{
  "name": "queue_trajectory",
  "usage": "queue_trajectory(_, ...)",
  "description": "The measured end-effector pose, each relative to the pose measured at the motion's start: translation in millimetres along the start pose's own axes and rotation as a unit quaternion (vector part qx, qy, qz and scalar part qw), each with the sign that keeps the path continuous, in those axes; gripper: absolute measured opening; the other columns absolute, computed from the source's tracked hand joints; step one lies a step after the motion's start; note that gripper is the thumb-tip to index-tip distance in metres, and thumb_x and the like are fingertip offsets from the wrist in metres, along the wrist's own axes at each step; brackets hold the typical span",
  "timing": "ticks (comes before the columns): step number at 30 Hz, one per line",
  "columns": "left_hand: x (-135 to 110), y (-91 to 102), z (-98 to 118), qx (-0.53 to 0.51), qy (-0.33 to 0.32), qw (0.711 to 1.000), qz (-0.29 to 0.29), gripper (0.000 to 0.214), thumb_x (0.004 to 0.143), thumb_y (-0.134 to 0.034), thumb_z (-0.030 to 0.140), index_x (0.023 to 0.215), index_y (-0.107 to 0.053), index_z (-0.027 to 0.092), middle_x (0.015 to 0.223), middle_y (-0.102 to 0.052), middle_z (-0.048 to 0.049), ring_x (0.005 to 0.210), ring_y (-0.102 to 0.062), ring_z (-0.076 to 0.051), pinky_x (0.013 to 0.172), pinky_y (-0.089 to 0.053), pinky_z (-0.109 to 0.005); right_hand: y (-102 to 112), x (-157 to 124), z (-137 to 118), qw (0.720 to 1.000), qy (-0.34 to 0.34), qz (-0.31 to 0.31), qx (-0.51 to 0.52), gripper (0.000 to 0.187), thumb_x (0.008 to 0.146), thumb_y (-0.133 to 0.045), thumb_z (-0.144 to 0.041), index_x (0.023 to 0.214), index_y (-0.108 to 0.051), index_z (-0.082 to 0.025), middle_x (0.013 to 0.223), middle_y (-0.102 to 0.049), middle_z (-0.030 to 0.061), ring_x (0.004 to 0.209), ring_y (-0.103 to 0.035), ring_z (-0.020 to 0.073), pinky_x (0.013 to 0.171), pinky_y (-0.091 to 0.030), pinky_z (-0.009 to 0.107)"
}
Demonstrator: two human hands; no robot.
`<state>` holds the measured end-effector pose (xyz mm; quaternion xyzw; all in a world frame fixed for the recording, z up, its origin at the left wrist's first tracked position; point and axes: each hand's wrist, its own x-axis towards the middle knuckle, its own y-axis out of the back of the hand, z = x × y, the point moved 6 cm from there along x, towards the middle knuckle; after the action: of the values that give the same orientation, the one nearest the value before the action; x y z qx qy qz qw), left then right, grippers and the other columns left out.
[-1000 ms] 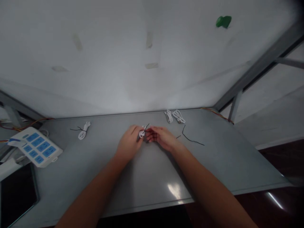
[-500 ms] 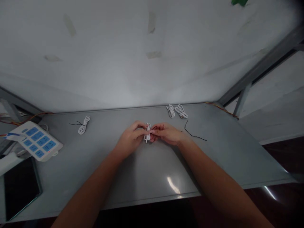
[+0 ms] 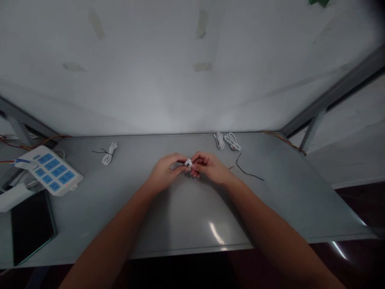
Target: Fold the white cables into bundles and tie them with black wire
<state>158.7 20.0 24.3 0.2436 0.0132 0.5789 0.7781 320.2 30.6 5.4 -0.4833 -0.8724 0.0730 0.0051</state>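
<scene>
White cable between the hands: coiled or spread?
Coiled. The white cable shows as a compact bunch of loops between the left hand and right hand.

No lettering or numbers can be read.

Left side of the grey tabletop: a white power strip with blue socket panels, set obliquely; nearer the front edge, a tablet with a dark screen, a white block close to its far end. Coloured wires pass behind the strip; others skirt the rear right corner, beside a grey metal frame. Rear: a pale wall bearing four faded pieces of tape, and a green patch cut off by the upper border.
</scene>
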Motion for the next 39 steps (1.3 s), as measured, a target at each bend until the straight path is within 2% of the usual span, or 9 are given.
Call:
queue_trajectory(7, -5.4, -15.2, -28.3, -0.211, 0.171, 0.956, 0.111, 0.059, 0.087, -0.077, 0.044, 0.138, -0.054, 0.025, 0.125, -0.061, -0.0089, 0.071, -0.069, -0.011, 0.064, -0.059, -0.027, 9.0, -3.8, -4.3, 0.968, 0.086, 0.156, -0.176, 0.011, 0.085, -0.069, -0.033, 0.082, -0.07, -0.023, 0.078, -0.074, 0.0017, 0.075, -0.066, 0.0183, 0.073, -0.051, 0.033)
queue_trajectory(10, -9.0, -21.5, -30.2, -0.277, 0.223, 0.927, 0.117, 0.057, 0.09, -0.074, 0.046, 0.138, -0.051, 0.026, 0.125, -0.059, -0.0102, 0.074, -0.07, -0.013, 0.063, -0.06, -0.029, 10.9, -8.0, -10.5, 0.938, 0.121, 0.186, -0.267, 0.01, 0.088, -0.064, -0.028, 0.083, -0.072, -0.023, 0.08, -0.075, 0.0021, 0.077, -0.066, 0.019, 0.074, -0.049, 0.032)
queue_trajectory(14, -8.3, -16.7, -17.3, -0.319, 0.144, 0.925, 0.146, 0.052, 0.092, -0.07, 0.045, 0.138, -0.049, 0.029, 0.134, -0.055, -0.0104, 0.087, -0.075, -0.019, 0.082, -0.063, -0.04, 14.0, -10.6, -13.4, 0.912, 0.133, 0.202, -0.332, 0.012, 0.089, -0.061, -0.023, 0.083, -0.072, -0.022, 0.076, -0.073, 0.0018, 0.071, -0.063, 0.0179, 0.07, -0.046, 0.031)
queue_trajectory(17, -9.8, -8.0, -3.1, -0.286, 0.036, 0.941, 0.177, 0.055, 0.095, -0.068, 0.043, 0.143, -0.043, 0.035, 0.148, -0.047, -0.0094, 0.122, -0.069, -0.026, 0.107, -0.054, -0.043, 10.4, -10.8, -12.9, 0.911, 0.127, 0.183, -0.346, 0.013, 0.09, -0.061, -0.023, 0.084, -0.072, -0.022, 0.078, -0.074, 0.0021, 0.071, -0.062, 0.0176, 0.068, -0.044, 0.03)
queue_trajectory(22, -12.9, -15.7, 8.7, -0.232, 0.026, 0.969, 0.087, 0.053, 0.1, -0.061, 0.047, 0.147, -0.04, 0.032, 0.157, -0.044, -0.0139, 0.144, -0.053, -0.031, 0.111, -0.051, -0.044, -4.1, -11.3, -11.9, 0.948, 0.105, 0.13, -0.269, 0.011, 0.089, -0.064, -0.026, 0.082, -0.072, -0.023, 0.076, -0.073, 0.0004, 0.07, -0.062, 0.0164, 0.068, -0.046, 0.029)
queue_trajectory(26, -14.8, -25.1, 9.7, -0.184, 0.036, 0.982, 0.017, 0.051, 0.098, -0.064, 0.048, 0.141, -0.05, 0.026, 0.151, -0.053, -0.0168, 0.134, -0.061, -0.03, 0.108, -0.052, -0.044, -5.6, -10.5, -8.8, 0.975, 0.099, 0.123, -0.154, 0.012, 0.087, -0.069, -0.034, 0.083, -0.071, -0.023, 0.079, -0.074, 0.0015, 0.073, -0.065, 0.0174, 0.072, -0.05, 0.032)
queue_trajectory(29, -14.1, -26.8, 5.2, -0.107, 0.016, 0.994, 0.027, 0.063, 0.088, -0.078, 0.045, 0.141, -0.052, 0.025, 0.147, -0.055, -0.0166, 0.124, -0.065, -0.029, 0.107, -0.052, -0.046, 2.3, -9.5, -5.0, 0.975, 0.099, 0.15, -0.131, 0.014, 0.086, -0.072, -0.037, 0.084, -0.071, -0.023, 0.079, -0.073, 0.0021, 0.074, -0.066, 0.0181, 0.073, -0.051, 0.033)
queue_trajectory(34, -10.0, -32.7, -13.3, -0.18, 0.099, 0.978, 0.048, 0.05, 0.096, -0.064, 0.047, 0.138, -0.05, 0.022, 0.125, -0.067, -0.013, 0.092, -0.074, -0.022, 0.077, -0.06, -0.035, 11.3, -10.4, -6.5, 0.961, 0.122, 0.177, -0.175, 0.014, 0.089, -0.07, -0.037, 0.085, -0.071, -0.023, 0.078, -0.073, 0.0024, 0.074, -0.066, 0.0188, 0.071, -0.051, 0.032)
queue_trajectory(39, -7.6, -26.0, -24.1, -0.252, 0.184, 0.945, 0.097, 0.054, 0.087, -0.075, 0.045, 0.132, -0.051, 0.026, 0.139, -0.059, -0.012, 0.074, -0.074, -0.016, 0.06, -0.059, -0.03, 6.2, -13.5, -16.0, 0.921, 0.151, 0.189, -0.306, 0.012, 0.091, -0.066, -0.03, 0.083, -0.072, -0.024, 0.078, -0.074, 0.0029, 0.075, -0.065, 0.0203, 0.072, -0.049, 0.033)
